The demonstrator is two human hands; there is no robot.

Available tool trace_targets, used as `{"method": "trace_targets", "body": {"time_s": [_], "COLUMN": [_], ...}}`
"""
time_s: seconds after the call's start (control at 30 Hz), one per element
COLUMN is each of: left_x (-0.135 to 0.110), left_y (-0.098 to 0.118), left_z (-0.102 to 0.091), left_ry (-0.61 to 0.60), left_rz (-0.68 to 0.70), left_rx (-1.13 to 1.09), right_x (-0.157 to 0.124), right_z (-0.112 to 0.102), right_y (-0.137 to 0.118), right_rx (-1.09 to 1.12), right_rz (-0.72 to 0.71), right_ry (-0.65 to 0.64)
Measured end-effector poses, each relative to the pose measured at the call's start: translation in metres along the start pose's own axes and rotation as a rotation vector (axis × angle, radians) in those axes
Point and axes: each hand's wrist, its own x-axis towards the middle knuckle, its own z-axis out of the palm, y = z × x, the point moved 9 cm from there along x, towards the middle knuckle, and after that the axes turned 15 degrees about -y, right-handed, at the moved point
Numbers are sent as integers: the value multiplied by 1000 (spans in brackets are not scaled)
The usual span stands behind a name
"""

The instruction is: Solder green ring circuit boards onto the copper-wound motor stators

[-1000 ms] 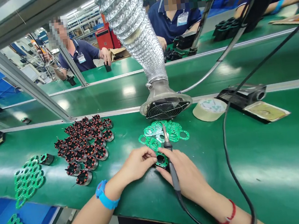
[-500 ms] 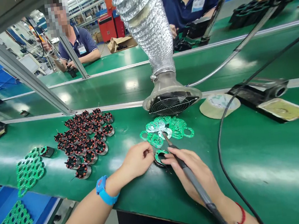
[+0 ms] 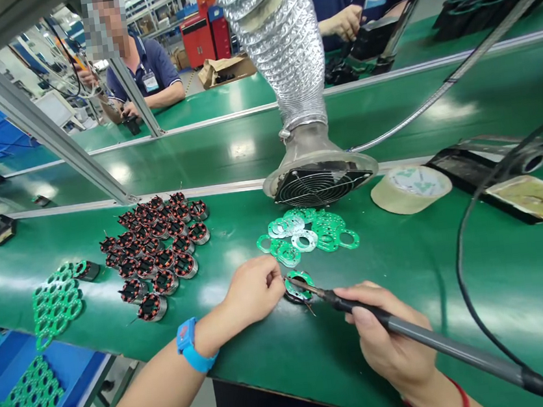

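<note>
From my head view, my right hand (image 3: 394, 333) has its thumb and fingers clamped around the handle of a soldering iron (image 3: 447, 342). The iron slants from below right of those fingers up past them to the left, its tip over a green ring board (image 3: 295, 292); whether the tip touches it I cannot tell. That ring board sits on a dark round part (image 3: 298, 301), right beside my left fingertips and ahead of my right ones to the left. Fine wire sticks out from the part toward my right fingers.

My left hand (image 3: 252, 290) rests on the green bench (image 3: 265, 367) with its fingers curled in at the part's left edge; I cannot tell whether they pinch it.

Just beyond my left fingers lies a heap of loose ring boards (image 3: 326, 231), with a pale ring (image 3: 297, 243) among them. Farther ahead hangs the fume hood (image 3: 323, 188). Beyond my right fingers stand a roll of tape (image 3: 412, 195) and the iron stand (image 3: 482, 163).

Well to the left of my left fingers, copper-wound cores (image 3: 159, 246) stand clustered, and farther left lies a panel of ring boards (image 3: 58, 309).
</note>
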Motion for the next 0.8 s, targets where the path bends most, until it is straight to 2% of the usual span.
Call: {"method": "trace_targets", "body": {"time_s": [0.1, 0.23, 0.43, 0.5, 0.6, 0.7, 0.8], "left_x": [0, 0, 0, 0, -1, -4, -6], "left_y": [2, 6, 11, 11, 8, 4, 8], "left_z": [0, 1, 3, 3, 0, -2, 5], "left_ry": [2, 11, 22, 13, 20, 44, -13], "left_rz": [-12, -4, 22, 18, -1, -41, -27], "left_rx": [63, 150, 255, 252, 204, 115, 122], "right_x": [-2, 2, 15, 15, 15, 15, 11], "right_z": [2, 7, 48, 54, 53, 44, 33], "right_y": [4, 12, 4, 7, 14, 20, 28], "right_rx": [42, 44, -114, -124, -127, -153, -164], "right_rz": [25, 134, 28, 38, 100, 151, 204], "right_ry": [6, 14, -352, -393, -371, -274, -173]}}
